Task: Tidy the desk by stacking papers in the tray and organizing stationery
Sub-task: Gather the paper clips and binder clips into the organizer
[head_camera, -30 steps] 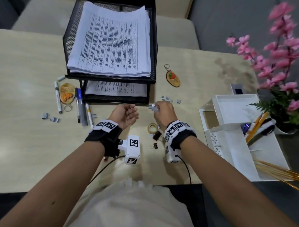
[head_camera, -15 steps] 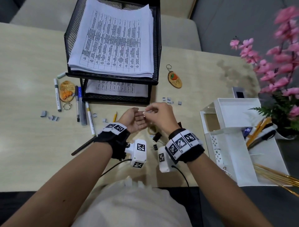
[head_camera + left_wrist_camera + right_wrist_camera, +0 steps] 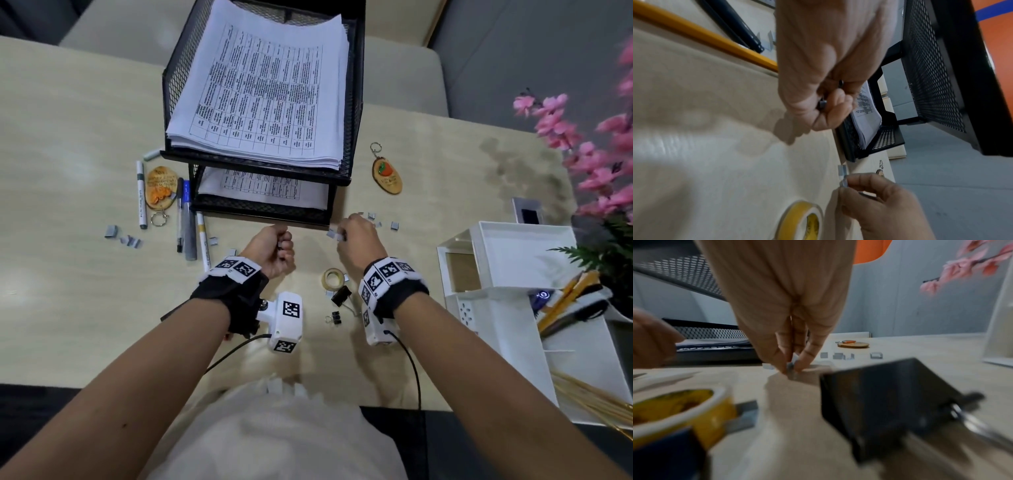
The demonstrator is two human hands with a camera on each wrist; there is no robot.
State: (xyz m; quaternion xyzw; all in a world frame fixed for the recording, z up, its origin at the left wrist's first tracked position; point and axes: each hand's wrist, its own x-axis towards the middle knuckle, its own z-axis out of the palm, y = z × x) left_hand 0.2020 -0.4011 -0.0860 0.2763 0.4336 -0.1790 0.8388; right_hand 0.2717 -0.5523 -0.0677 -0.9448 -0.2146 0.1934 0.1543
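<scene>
Right hand (image 3: 356,240) pinches staple strip (image 3: 333,234); left hand (image 3: 274,248) fisted around staple pieces (image 3: 823,104), beside it.

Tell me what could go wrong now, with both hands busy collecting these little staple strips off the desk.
The left hand is a closed fist with staple strips peeking out; adding more could spill some. The right hand only pinches a strip at the fingertips, so it may slip. Its wrist hangs over the binder clip and tape roll, which it could nudge.
</scene>
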